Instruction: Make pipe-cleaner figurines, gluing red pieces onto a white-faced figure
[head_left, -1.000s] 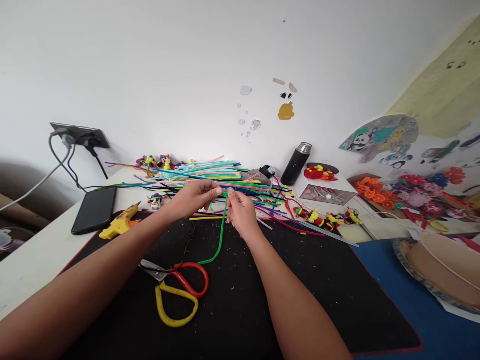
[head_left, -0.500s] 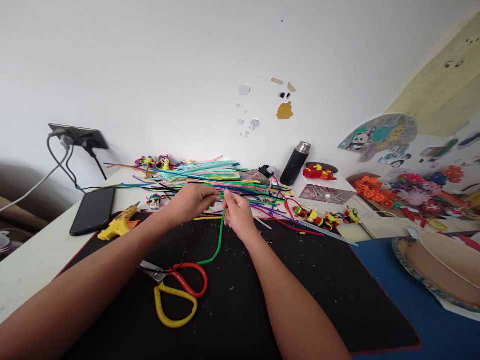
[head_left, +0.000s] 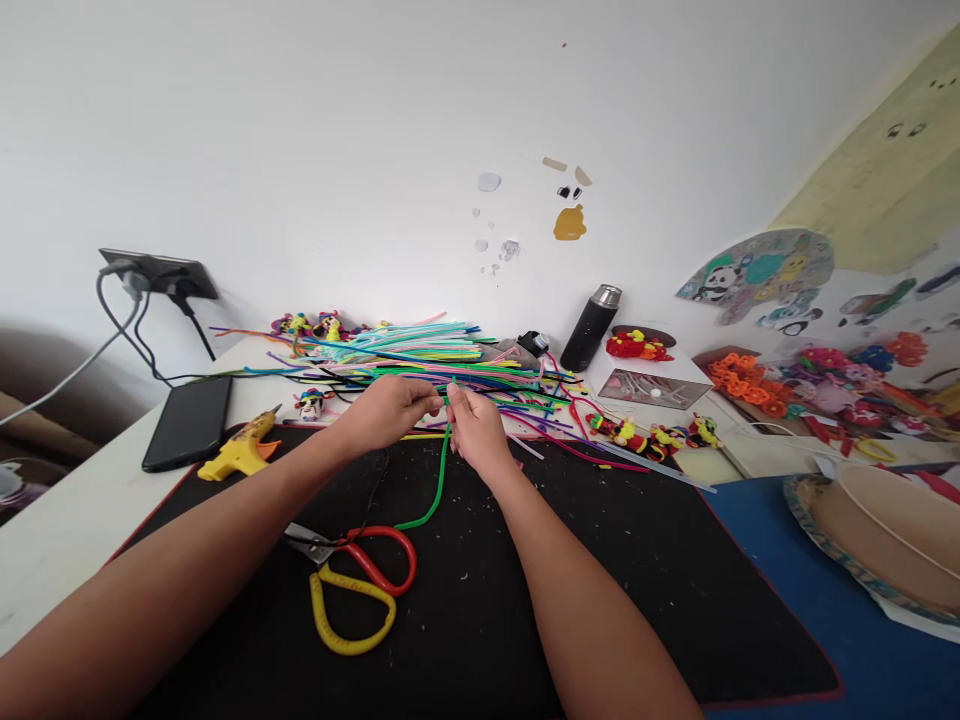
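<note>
A green pipe cleaner hangs from between my hands, its lower end curving left toward the scissors. My left hand pinches it with thumb and forefinger. Close against those fingertips, my right hand grips the same pipe cleaner, a short tip of it poking up above the thumb. The exact spot where the fingers meet is partly hidden. Below on the black mat lie scissors with one red and one yellow handle, their blades partly behind my left forearm.
A heap of coloured pipe cleaners lies along the wall. At left are a yellow glue gun and a phone. A black flask, a white box and small pipe-cleaner figures stand at right, with a round tray beyond.
My left hand has shifted slightly down and left at the fingertips. A green tip now shows above my right thumb. Everything else looks the same.
</note>
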